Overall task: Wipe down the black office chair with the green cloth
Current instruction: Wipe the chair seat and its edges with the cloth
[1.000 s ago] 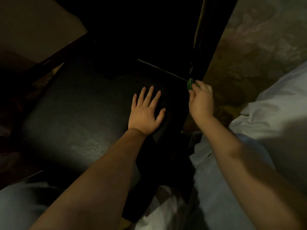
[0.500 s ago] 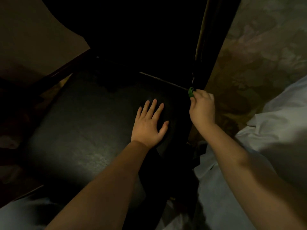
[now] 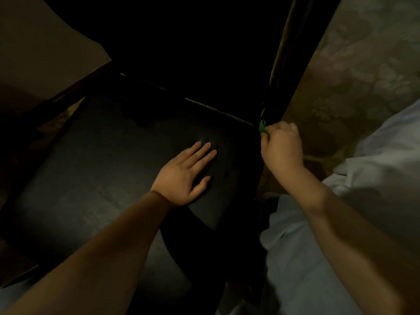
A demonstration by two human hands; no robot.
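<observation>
**A:** Where was the green cloth (image 3: 263, 129) at that moment?

**B:** It was bunched in the right hand (image 3: 281, 148), at the right edge of the black office chair (image 3: 159, 223). Only a small green fold showed past the knuckles, and the fist hid the rest. The fingers were curled tight round it. The cloth was pressed against the foot of the dark upright post (image 3: 279, 87), just where the post met the far right corner of the seat (image 3: 109, 178).

**A:** And the other hand?

**B:** The left hand (image 3: 184, 176) lay flat on the seat, right of its middle. Its fingers were straight and close together, the thumb was out, and it held nothing. I judged it was steadying the chair.

**A:** So how much had been wiped?

**B:** That was hard to say. The light was poor, and the black surfaces showed no plain damp streak or dust line. The near left part of the seat had a dull sheen, but that may have been only the light. From where the cloth sat, I judged the job was somewhere in the middle, with the right side of the frame in hand. The backrest (image 3: 193, 53), farther off, was almost wholly in shadow, so I could not tell its state. Nothing showed that the left side or the parts under the seat had been done.

**A:** What lay around it?

**B:** There was a patterned floor (image 3: 363, 76) to the right, and pale fabric (image 3: 386, 178) at the near right beside the forearm. I could not tell whether that was clothing or bedding.
</observation>
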